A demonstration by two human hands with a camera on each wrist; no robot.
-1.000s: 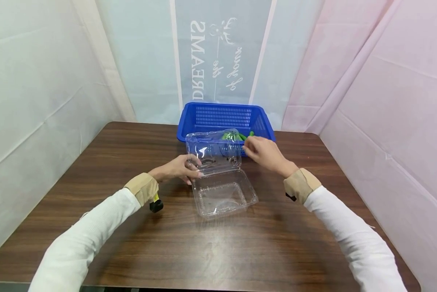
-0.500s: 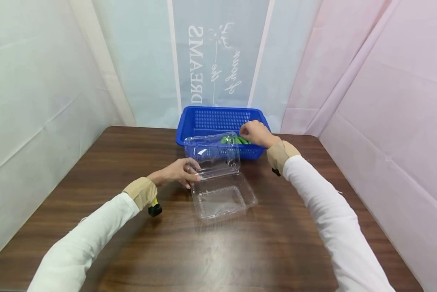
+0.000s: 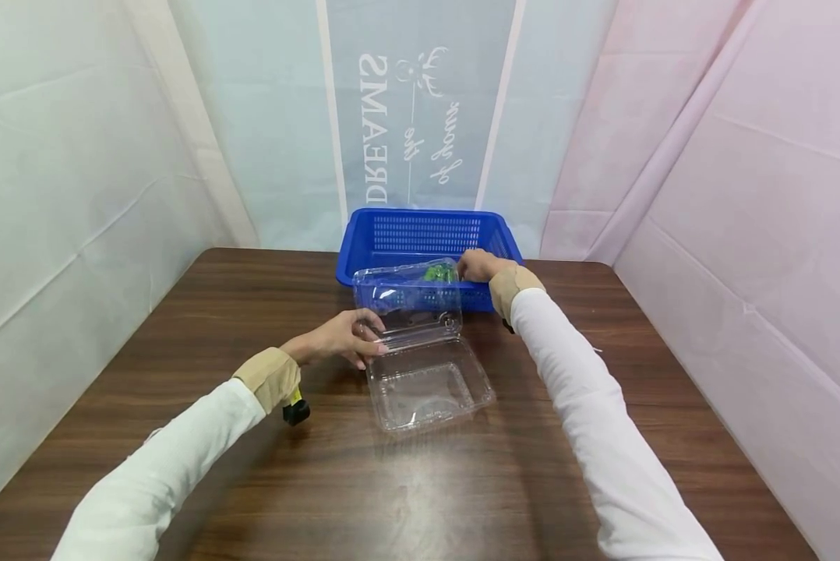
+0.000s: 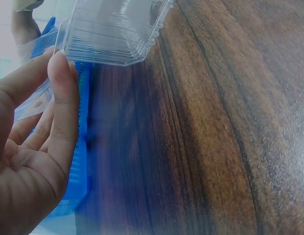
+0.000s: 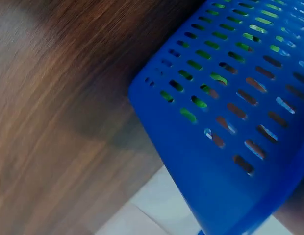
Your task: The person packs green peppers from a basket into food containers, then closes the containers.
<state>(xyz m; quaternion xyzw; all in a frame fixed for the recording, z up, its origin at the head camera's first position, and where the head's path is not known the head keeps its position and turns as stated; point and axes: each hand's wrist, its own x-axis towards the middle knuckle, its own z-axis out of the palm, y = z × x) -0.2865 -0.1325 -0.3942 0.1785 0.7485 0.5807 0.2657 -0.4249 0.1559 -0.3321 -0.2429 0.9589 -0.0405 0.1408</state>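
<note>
Thumb and fingers of the left hand (image 3: 344, 336) pinch the clear container (image 3: 430, 389), at centre, by its left edge; the right hand (image 3: 481, 266) reaches into the far blue basket (image 3: 413, 254), fingertips hidden, grip impossible to tell, green vegetables (image 5: 188, 115) partly screened.

The left hand (image 4: 32, 166) pinches a clear container (image 4: 110, 41) near a blue basket (image 4: 80, 181).

Right hand (image 3: 478, 266) lowered, now inside basket (image 3: 427, 233)

A brown wood-grain table (image 3: 364, 491) stands between pale sheets (image 3: 735, 195), before a blue backdrop (image 3: 280, 117) with white lettering (image 3: 375, 128).
</note>
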